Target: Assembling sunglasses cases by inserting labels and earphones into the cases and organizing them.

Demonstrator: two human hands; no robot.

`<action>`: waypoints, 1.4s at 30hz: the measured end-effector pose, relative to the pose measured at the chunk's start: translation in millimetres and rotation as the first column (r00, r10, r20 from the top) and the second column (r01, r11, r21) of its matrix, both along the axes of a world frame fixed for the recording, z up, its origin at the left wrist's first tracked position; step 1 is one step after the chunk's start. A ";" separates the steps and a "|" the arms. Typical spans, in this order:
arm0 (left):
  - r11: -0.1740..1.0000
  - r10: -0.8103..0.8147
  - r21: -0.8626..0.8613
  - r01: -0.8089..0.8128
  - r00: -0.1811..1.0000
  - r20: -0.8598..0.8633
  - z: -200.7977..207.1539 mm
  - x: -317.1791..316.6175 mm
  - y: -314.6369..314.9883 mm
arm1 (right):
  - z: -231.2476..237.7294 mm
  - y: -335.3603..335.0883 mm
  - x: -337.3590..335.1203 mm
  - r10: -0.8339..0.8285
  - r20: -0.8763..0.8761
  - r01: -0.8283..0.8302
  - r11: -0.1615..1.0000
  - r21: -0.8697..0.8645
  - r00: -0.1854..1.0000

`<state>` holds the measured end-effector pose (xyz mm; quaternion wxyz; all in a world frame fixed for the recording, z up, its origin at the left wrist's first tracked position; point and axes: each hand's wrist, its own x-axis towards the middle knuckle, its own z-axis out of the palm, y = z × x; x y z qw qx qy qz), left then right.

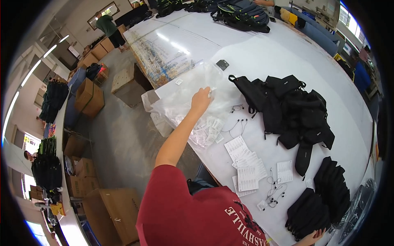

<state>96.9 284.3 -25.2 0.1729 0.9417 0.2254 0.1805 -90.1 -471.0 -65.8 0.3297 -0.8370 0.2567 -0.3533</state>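
Observation:
My left hand (200, 100) reaches out over the table with its fingers closed on a clear plastic bag (193, 78) spread at the table's left edge. Printed white labels (207, 132) lie in or under the near part of the plastic. My right hand (314, 237) is at the bottom right, against the near end of a stack of black fabric pouches (308, 213); its grip is partly hidden. A second row of black pouches (332, 188) lies just beyond. Farther up is a loose heap of black pouches (293, 110).
Printed white cards (248, 178) and thin black cords (274, 190) lie near me on the white table (344, 94). Dark backpacks (242, 16) are piled at the far end. Cardboard boxes (111, 215) stand on the floor to the left. A person (107, 28) stands at the far left.

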 end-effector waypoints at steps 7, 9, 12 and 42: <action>0.940 0.249 -0.322 -0.114 0.875 0.416 -22.1 -27.0 1.7 | 15.3 56.1 16.5 0.021 0.031 -0.020 0.999 -0.029 0.999; 0.961 0.233 -0.266 -0.076 0.738 0.633 -19.3 -16.3 3.0 | 15.0 53.9 10.3 0.002 0.040 -0.001 1.000 -0.016 0.999; 0.971 0.135 -0.236 0.031 0.744 0.654 3.1 -0.9 -4.3 | 10.8 45.5 -3.6 -0.010 0.067 0.007 0.999 0.048 0.998; 0.692 -0.710 -0.329 0.643 0.689 -0.146 -59.7 -125.6 -222.5 | -38.3 318.8 97.4 0.583 -0.475 -0.696 0.712 -0.091 0.659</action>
